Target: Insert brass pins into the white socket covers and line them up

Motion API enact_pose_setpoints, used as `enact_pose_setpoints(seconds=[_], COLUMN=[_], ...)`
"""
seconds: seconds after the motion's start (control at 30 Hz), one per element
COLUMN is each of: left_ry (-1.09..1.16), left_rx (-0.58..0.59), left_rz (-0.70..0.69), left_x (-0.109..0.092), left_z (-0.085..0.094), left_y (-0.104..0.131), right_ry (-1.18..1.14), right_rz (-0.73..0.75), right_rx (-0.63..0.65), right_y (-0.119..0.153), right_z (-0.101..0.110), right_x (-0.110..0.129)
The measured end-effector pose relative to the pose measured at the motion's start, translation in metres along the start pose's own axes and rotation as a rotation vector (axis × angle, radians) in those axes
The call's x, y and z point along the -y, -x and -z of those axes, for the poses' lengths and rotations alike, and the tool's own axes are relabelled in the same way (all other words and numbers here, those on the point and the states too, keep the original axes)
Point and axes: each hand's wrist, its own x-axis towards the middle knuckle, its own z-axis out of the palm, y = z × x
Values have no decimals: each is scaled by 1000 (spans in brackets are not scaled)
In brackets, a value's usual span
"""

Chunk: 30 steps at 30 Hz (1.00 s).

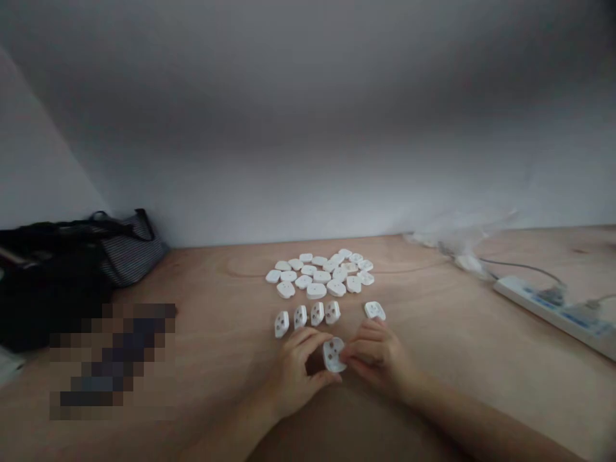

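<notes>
My left hand (302,364) grips a white plastic socket piece (333,355) by its edge, between thumb and fingers. The holes in its face are turned toward me. At its right edge, the fingers of my right hand (375,354) are pinched together and touch the piece; whatever they hold is hidden. Just beyond my right hand lies a single white piece (375,311). Several similar pieces stand on edge in a row past my left hand, among them an upright socket piece (282,325) at the left end.
Farther back on the wooden table (216,359) is a cluster of white plastic pieces (321,276). A power strip (553,311) with plugs lies at right, near a clear plastic bag (462,247). Bags (52,282) and a pixelated dark object (120,359) occupy the left.
</notes>
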Motion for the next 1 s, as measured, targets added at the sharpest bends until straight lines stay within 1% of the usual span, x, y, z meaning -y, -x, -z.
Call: enact_pose_setpoints(seconds=[0.1,0.23,0.43,0.53,0.6,0.7,0.77,0.8,0.9,0.97,1.0], left_ry=[3,22,67,81,77,93,89,76,29,14,6], left_rx=[-10,-30,-34,-15,-26,-36,-26,-8,80,153,184], left_rz=[-5,-4,-22,-17,20,95,117,105,17,-31,-39], left_x=[1,2,4,4,5,6,5,5,2,0,0], left_z=[-1,0,-1,-1,-1,-2,-2,-2,-1,-1,-1], left_y=[0,0,0,0,1,1,1,1,0,-1,-1], right_ry=[6,-42,-148,-203,-233,-243,-197,-147,59,201,245], right_rz=[-34,-114,-210,-274,-311,-306,-290,-284,-354,-366,-358], right_rx=[34,68,184,165,141,115,93,76,41,59,108], right_y=[0,-1,-2,-2,-2,-3,-5,-7,-13,-18,-21], right_z=[4,8,3,0,0,5,12,17,29,34,35], right_x=[0,-5,-11,-8,-4,-4,-11,-18,-42,-57,-63])
